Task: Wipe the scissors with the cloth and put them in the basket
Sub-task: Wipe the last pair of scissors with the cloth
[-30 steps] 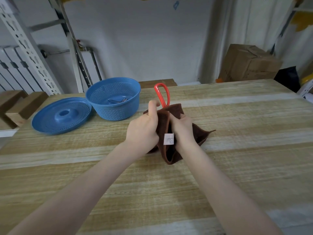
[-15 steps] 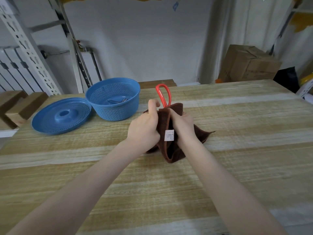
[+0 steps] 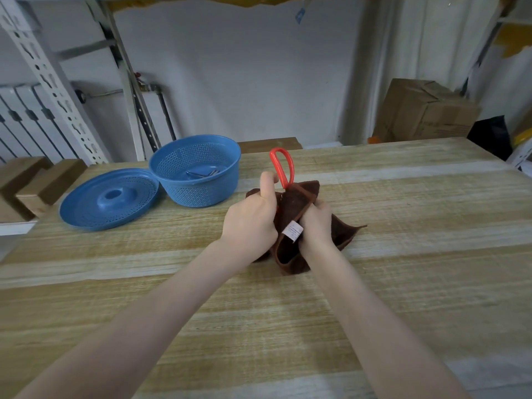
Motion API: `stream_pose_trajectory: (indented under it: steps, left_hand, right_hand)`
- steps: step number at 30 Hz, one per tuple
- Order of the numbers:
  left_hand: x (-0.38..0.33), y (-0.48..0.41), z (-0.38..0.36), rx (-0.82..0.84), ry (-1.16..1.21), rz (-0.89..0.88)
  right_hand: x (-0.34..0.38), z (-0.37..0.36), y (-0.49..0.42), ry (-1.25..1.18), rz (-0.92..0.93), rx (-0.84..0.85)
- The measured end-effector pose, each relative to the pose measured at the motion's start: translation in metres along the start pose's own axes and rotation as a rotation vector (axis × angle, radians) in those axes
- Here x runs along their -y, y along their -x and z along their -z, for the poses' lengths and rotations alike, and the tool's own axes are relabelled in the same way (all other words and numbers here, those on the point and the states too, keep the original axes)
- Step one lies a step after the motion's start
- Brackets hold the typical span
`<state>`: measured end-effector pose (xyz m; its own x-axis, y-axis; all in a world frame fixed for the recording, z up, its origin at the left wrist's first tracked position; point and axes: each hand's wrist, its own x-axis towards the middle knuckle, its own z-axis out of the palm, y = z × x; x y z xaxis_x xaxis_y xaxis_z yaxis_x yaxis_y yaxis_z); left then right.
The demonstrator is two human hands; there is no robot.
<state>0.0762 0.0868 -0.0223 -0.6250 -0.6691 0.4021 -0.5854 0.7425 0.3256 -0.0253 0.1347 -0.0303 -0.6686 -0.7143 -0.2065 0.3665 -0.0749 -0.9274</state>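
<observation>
Wood table fills the lower frame. The blue basket stands left of centre, near my hands. At centre the brown cloth is bunched round the scissors. Their red loop pokes up, long axis roughly upright. My left hand, nearer the basket, curls round the scissors below the loop. My right hand squeezes the cloth beside it. The blades are hidden.

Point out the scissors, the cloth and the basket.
scissors (image 3: 289, 174): head view, right side of the red handle loop.
cloth (image 3: 292, 203): head view, upper brown fold.
basket (image 3: 201, 194): head view, front outer wall.
</observation>
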Motion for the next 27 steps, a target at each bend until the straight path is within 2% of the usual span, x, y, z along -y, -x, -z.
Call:
stream_pose_trajectory:
  steps: [4, 10, 12, 14, 16, 18, 19, 24, 27]
  left_hand:
    - [0.007, 0.003, 0.013, -0.030, 0.082, 0.000]
    - [0.011, 0.007, 0.017, -0.070, 0.173, -0.011]
    - [0.010, 0.007, 0.016, -0.073, 0.175, -0.013]
    - [0.008, 0.007, 0.013, -0.065, 0.163, -0.024]
    - [0.006, 0.009, 0.010, -0.050, 0.143, -0.036]
    - [0.005, 0.012, 0.009, -0.043, 0.109, -0.052]
    - [0.006, 0.013, 0.009, -0.046, 0.103, -0.054]
    - [0.003, 0.016, 0.008, -0.061, 0.099, -0.083]
    - [0.004, 0.012, 0.009, -0.068, 0.081, -0.056]
  right_hand:
    - [0.005, 0.013, 0.000, -0.031, -0.077, 0.150]
    - [0.001, 0.028, 0.001, -0.251, -0.267, 0.006]
    - [0.000, 0.026, 0.004, -0.337, -0.299, 0.018]
    - [0.005, 0.018, 0.010, -0.386, -0.304, 0.125]
    - [0.006, 0.009, 0.013, -0.264, -0.209, 0.238]
    - [0.002, 0.003, 0.013, 0.003, -0.029, 0.227]
    - [0.002, 0.003, 0.014, 0.061, 0.023, 0.210]
    - [-0.001, 0.000, 0.011, 0.009, 0.077, 0.080]
    - [-0.003, -0.006, 0.012, -0.029, 0.052, 0.113]
